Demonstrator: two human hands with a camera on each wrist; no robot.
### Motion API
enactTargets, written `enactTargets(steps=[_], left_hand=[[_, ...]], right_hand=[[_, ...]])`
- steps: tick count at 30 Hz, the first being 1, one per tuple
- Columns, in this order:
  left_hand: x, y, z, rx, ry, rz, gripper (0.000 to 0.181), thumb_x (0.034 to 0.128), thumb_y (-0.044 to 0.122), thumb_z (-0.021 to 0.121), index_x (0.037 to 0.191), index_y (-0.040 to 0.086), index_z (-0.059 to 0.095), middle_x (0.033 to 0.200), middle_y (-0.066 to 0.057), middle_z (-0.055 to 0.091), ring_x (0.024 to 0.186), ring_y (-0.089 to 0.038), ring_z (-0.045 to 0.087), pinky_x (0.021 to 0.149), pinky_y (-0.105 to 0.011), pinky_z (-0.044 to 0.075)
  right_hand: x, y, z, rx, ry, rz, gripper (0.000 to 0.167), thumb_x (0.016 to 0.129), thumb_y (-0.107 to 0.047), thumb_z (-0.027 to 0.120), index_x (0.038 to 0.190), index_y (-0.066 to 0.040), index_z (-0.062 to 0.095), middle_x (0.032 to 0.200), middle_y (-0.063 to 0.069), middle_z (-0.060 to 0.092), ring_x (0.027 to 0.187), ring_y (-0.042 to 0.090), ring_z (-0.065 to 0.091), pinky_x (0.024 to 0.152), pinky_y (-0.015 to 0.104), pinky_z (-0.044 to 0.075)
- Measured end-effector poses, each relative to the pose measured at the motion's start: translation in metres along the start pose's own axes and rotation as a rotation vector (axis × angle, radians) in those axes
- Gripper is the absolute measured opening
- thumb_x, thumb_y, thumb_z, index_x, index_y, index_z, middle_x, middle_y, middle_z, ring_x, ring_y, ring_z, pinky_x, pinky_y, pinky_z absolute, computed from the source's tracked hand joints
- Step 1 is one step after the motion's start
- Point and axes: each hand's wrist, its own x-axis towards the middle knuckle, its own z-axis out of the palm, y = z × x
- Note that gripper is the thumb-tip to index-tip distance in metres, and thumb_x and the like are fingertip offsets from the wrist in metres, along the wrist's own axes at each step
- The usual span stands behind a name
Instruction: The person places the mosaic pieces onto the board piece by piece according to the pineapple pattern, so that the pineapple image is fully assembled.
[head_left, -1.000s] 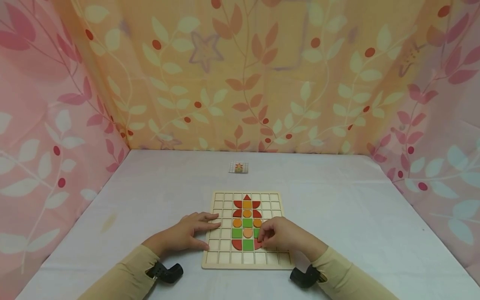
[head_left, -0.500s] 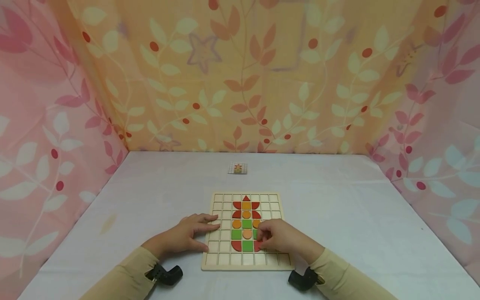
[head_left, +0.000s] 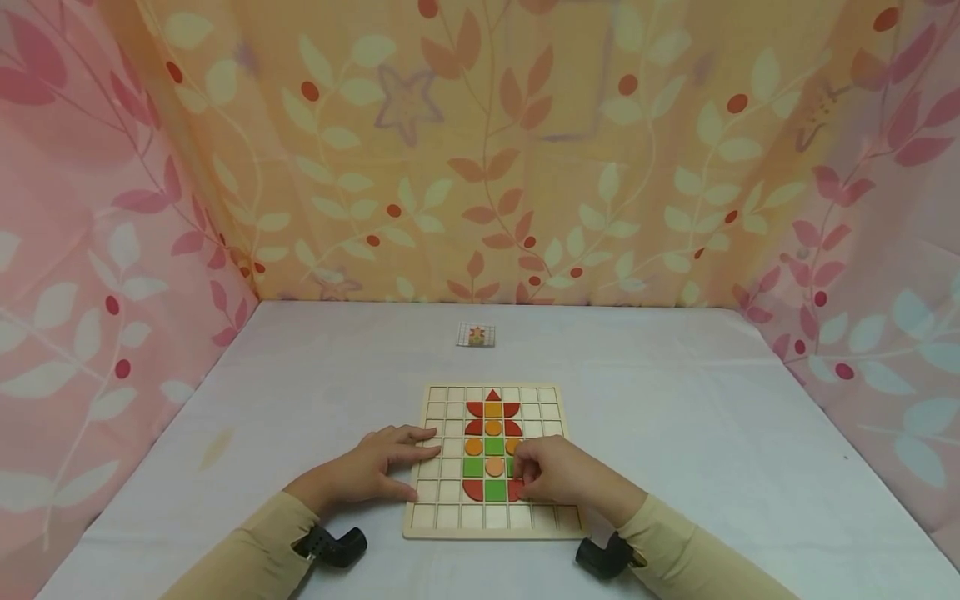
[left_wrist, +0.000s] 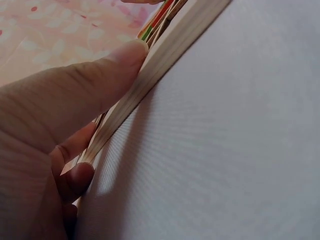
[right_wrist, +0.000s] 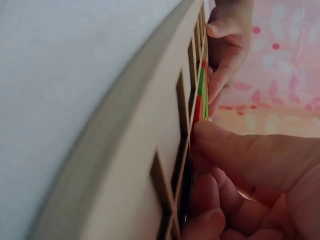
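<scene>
A square wooden grid board [head_left: 495, 532] lies on the white-covered table in the head view. Red, orange and green flat pieces fill its middle columns, topped by a red triangle [head_left: 492, 396]. My left hand [head_left: 363, 467] rests on the board's left edge, fingers spread and thumb on the rim. With curled fingers, my right hand [head_left: 562, 473] pinches a red quarter-circle piece [head_left: 514, 490] in the lower right of the pattern. In the right wrist view, the thumb touches that red piece [right_wrist: 197, 107]; the fingertips behind are partly hidden. The hand also covers part of a green square [head_left: 511, 467].
A small printed card [head_left: 476, 335] with a coloured pattern lies behind the board. Patterned cloth [head_left: 480, 167] walls the table at the back and both sides. Black wrist cameras [head_left: 330, 548] sit under both sleeves.
Both hands stay nearly where they were, the right one shifting only slightly at the red quarter-circle piece. The pieces keep their places; the whole view jogs a little.
</scene>
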Motion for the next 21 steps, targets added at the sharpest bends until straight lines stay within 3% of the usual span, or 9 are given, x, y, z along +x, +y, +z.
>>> enactTargets(steps=[3,7,9,12,16,21], left_hand=[[0.001,-0.001,-0.001,-0.016,-0.009,-0.011,0.067,0.0726,0.055,0.066,0.133,0.034,0.046,0.145,0.011,0.031,0.131,-0.021,0.026,0.099,-0.053,0.018],[0.001,-0.001,-0.004,-0.085,-0.042,-0.091,0.067,0.071,0.053,0.069,0.132,0.037,0.047,0.144,0.015,0.029,0.134,-0.022,0.02,0.101,-0.055,0.016],[0.001,0.0,-0.009,-0.134,-0.061,-0.138,0.068,0.0702,0.05,0.071,0.132,0.037,0.047,0.144,0.017,0.028,0.135,-0.022,0.019,0.103,-0.055,0.016],[0.002,0.002,-0.021,-0.145,-0.071,-0.151,0.069,0.0721,0.045,0.072,0.134,0.03,0.047,0.145,0.011,0.029,0.135,-0.024,0.021,0.103,-0.054,0.019],[0.001,0.003,-0.047,-0.016,0.003,-0.136,0.07,0.0791,0.041,0.068,0.14,0.021,0.039,0.144,-0.002,0.035,0.133,-0.028,0.028,0.102,-0.052,0.024],[-0.002,-0.002,-0.082,0.279,0.142,-0.169,0.07,0.0857,0.051,0.054,0.143,0.017,0.033,0.143,-0.009,0.037,0.131,-0.031,0.032,0.103,-0.05,0.025]], right_hand=[[0.001,0.0,0.001,-0.012,0.001,0.013,0.018,0.073,-0.01,0.073,0.077,-0.017,0.058,0.058,-0.009,0.049,0.056,0.005,0.046,0.052,0.022,0.038],[0.003,-0.002,0.001,-0.008,0.003,0.014,0.021,0.073,-0.011,0.075,0.076,-0.016,0.056,0.061,-0.008,0.05,0.059,0.006,0.047,0.052,0.021,0.04],[0.004,-0.003,-0.001,0.0,-0.007,0.009,0.021,0.072,-0.011,0.075,0.074,-0.016,0.055,0.062,-0.008,0.051,0.06,0.007,0.048,0.053,0.022,0.041],[0.004,-0.002,-0.013,-0.02,-0.012,-0.008,0.02,0.073,-0.01,0.074,0.074,-0.015,0.054,0.064,-0.008,0.051,0.062,0.007,0.049,0.056,0.023,0.042],[0.003,0.004,-0.05,-0.065,0.042,0.001,0.016,0.077,-0.015,0.072,0.077,-0.015,0.056,0.067,-0.007,0.051,0.065,0.01,0.049,0.058,0.025,0.042],[0.0,0.023,-0.101,-0.149,0.192,0.08,0.012,0.082,-0.023,0.068,0.082,-0.015,0.06,0.07,-0.004,0.054,0.065,0.012,0.049,0.058,0.029,0.041]])
